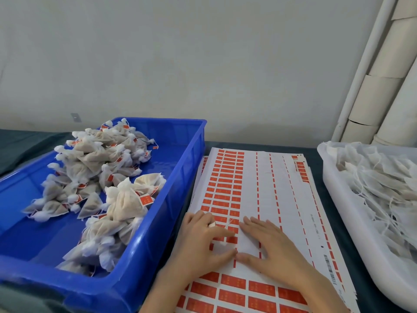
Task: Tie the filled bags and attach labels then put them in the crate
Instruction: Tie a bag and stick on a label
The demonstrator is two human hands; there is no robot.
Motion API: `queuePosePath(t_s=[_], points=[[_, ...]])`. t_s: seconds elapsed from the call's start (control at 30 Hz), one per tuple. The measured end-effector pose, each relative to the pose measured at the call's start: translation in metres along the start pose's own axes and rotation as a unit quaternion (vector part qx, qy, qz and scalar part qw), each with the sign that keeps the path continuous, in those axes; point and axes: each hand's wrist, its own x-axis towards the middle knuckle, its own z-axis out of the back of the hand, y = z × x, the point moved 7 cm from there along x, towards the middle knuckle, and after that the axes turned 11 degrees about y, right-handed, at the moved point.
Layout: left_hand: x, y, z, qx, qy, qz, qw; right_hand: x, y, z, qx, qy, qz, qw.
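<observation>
While both hands lay on the label sheet (266,184), the labelling step appeared to be the one in progress. The right hand (270,242) was spread flat with its fingers straight, pressing the sheet down over a column already stripped of labels. The left hand (203,236) reached across the red labels (225,177), with forefinger and thumb extended toward the right thumb. Its remaining fingers were curled, and a thin string (230,221) showed just beyond them. Whether that hand pinched a bag, a label or nothing could not be told.

The sheet topped a small stack on the dark surface (27,143), between two containers. To the left stood the blue crate (187,154), holding a heap of tied bags (121,206), many with red tags attached. To the right, the white tray (334,199) held untied bags (372,177) with loose strings trailing.

Judgement: the crate was partly filled and much stock remained in the tray, so the task was well short of completion. The next move would call for lifting one label cleanly by its edge while the flat hand kept the sheet from rising. The label would then be folded over a bag's string before the bag went to the crate.
</observation>
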Motion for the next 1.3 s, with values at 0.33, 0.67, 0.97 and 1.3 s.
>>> queuePosePath(t_s=[0.33,0.67,0.97,1.3], points=[[0.003,0.010,-0.007,-0.026,0.033,0.052,0.998,-0.002,0.002,0.000,0.003,0.016,0.008,1.000],[0.008,0.013,-0.016,-0.109,0.038,0.018,0.993,-0.004,0.005,0.003,0.002,0.004,0.016,1.000],[0.013,0.011,-0.016,-0.100,0.052,0.033,0.993,-0.006,0.005,0.003,0.024,0.007,0.021,0.999],[0.012,0.007,-0.014,-0.105,0.038,0.023,0.993,-0.010,0.008,0.006,0.050,-0.005,0.024,0.998]])
